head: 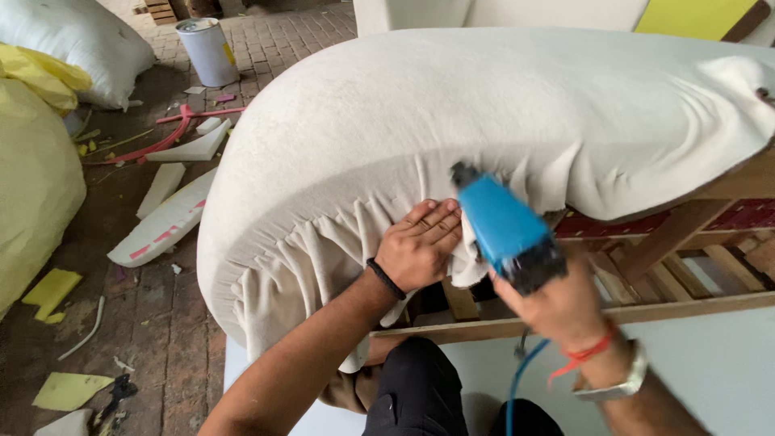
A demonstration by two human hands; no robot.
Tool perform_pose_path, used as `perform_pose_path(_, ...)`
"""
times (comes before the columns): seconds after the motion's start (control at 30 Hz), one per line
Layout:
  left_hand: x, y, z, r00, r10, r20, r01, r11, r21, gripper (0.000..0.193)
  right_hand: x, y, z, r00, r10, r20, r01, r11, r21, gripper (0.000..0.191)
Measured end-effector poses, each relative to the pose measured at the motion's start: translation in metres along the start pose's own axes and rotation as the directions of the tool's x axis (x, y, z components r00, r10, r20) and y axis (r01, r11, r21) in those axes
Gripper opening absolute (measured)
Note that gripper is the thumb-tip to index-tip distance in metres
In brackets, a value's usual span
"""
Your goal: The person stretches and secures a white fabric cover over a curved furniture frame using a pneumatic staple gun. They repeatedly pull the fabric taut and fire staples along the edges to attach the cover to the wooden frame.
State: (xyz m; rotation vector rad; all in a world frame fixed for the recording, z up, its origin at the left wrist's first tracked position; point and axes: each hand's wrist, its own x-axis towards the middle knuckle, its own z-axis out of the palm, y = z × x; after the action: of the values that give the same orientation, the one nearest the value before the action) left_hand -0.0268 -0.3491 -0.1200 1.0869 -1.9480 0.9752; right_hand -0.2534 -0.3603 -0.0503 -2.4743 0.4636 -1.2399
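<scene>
A large padded seat covered in cream fabric (484, 105) lies on its side over a wooden frame (670, 234). My left hand (420, 246) presses flat on the gathered, pleated edge of the fabric near the frame. My right hand (557, 303) grips a blue pneumatic staple gun (504, 226), blurred by motion, its nose pointing at the fabric right beside my left fingers. A blue hose (517, 387) hangs from the gun. I wear a black band on the left wrist and a red thread and watch on the right.
White foam offcuts (165, 218) and yellow scraps (52, 291) litter the brick floor at left. A big yellow bag (32, 178), a white bag (81, 40) and a white bucket (208, 50) stand farther back. A white board (726, 363) lies under the frame.
</scene>
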Motion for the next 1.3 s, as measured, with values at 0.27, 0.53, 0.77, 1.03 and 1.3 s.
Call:
perform_pose_path(0.27, -0.015, -0.009, 0.008, 0.998, 0.059, 0.029, -0.055, 0.991, -0.123, 0.019, 0.001, 0.001, 0.015, 0.988, 0.140, 0.068, -0.136, 0.988, -0.068, 0.042)
perform_pose_path(0.53, -0.020, -0.014, 0.011, 0.999, 0.047, 0.004, -0.045, 0.978, -0.204, 0.018, 0.003, -0.011, 0.025, 0.989, 0.142, 0.034, -0.139, 0.986, -0.092, 0.045)
perform_pose_path(0.77, -0.014, -0.010, 0.000, 0.997, 0.065, 0.047, -0.058, 0.987, -0.147, 0.023, -0.011, 0.000, 0.033, 0.980, 0.188, -0.061, -0.195, 0.971, -0.138, 0.041)
perform_pose_path(1.03, -0.006, -0.005, -0.011, 0.994, 0.048, 0.097, -0.045, 0.998, -0.040, 0.026, -0.019, 0.013, 0.036, 0.956, 0.279, -0.096, -0.281, 0.960, -0.013, 0.023)
perform_pose_path(1.3, -0.007, -0.001, -0.012, 0.994, 0.012, 0.111, -0.010, 1.000, -0.015, 0.038, -0.033, 0.010, 0.033, 0.964, 0.067, -0.256, -0.073, 0.997, -0.016, 0.015)
